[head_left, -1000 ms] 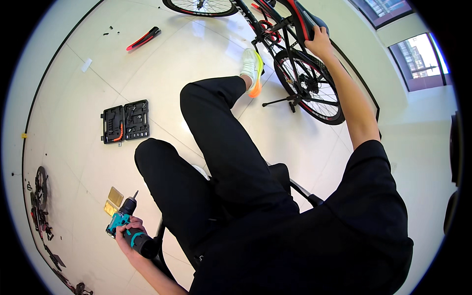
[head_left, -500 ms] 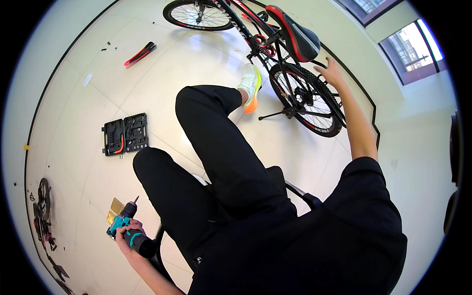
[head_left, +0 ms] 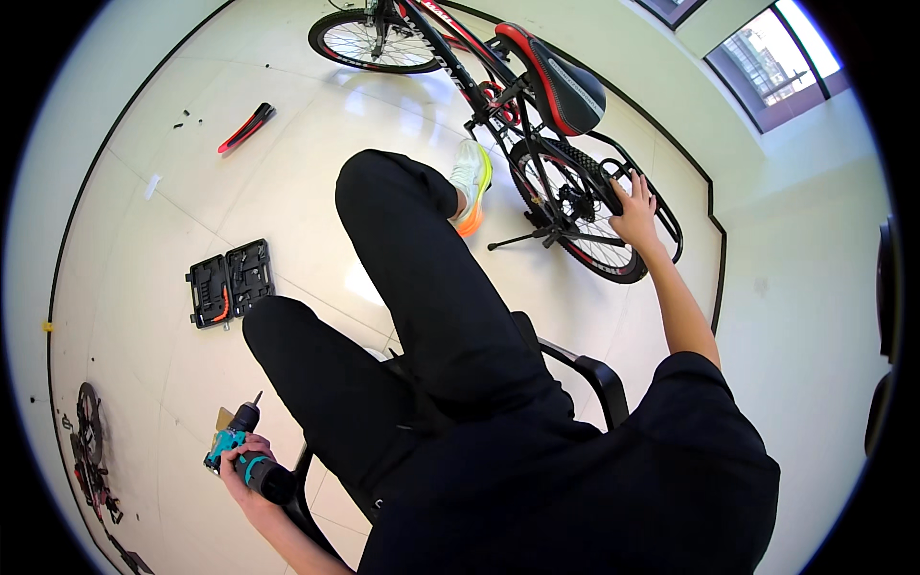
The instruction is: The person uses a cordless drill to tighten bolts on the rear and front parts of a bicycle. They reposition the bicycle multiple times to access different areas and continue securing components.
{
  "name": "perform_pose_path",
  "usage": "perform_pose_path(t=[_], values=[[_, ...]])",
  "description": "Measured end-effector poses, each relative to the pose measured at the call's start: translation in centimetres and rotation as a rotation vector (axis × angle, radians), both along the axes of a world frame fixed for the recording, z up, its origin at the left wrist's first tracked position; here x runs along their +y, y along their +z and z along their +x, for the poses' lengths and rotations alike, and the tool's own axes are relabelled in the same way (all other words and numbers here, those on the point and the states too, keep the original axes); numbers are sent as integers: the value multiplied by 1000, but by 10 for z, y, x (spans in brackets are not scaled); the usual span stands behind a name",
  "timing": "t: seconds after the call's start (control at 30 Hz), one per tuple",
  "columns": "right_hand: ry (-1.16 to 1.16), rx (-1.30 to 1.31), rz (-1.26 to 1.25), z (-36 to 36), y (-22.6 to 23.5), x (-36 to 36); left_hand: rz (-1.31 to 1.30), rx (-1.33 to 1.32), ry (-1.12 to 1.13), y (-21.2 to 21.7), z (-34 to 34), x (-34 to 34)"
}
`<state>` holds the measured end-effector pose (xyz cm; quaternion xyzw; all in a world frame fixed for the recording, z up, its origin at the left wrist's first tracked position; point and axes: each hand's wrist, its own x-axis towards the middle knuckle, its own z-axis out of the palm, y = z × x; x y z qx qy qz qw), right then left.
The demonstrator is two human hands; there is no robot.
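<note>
I sit on a black chair (head_left: 586, 365) with my legs in black trousers stretched toward a red and black bicycle (head_left: 498, 91). My left hand (head_left: 245, 464) hangs low at my left side and grips a teal and black cordless drill (head_left: 236, 443), its bit pointing up and forward. My right hand (head_left: 634, 213) reaches out and rests on the top of the bicycle's rear wheel (head_left: 583, 213), by the black rear rack. The bicycle stands on its kickstand, with a red and black saddle (head_left: 554, 77) above the wheel.
An open black tool case (head_left: 229, 284) lies on the pale tiled floor to my left. A red and black part (head_left: 246, 127) lies farther off. Dark bicycle parts (head_left: 88, 450) sit at the far left edge. A window (head_left: 771, 53) is at the upper right.
My right hand has come down from the saddle area to the rear wheel. The view has shifted so the bicycle sits lower in the picture. The drill stays in my left hand.
</note>
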<state>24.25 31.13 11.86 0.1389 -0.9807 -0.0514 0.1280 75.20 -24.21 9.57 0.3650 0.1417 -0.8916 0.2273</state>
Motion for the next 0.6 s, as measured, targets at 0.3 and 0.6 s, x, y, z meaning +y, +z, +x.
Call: perform_pose_path(t=[0.3,0.6], values=[[-24,39,-138,8,-9,24,26,49,-4,-4,2,-3],[-57,177,-83,21,-1,15,77,108,-68,-1,2,-2]])
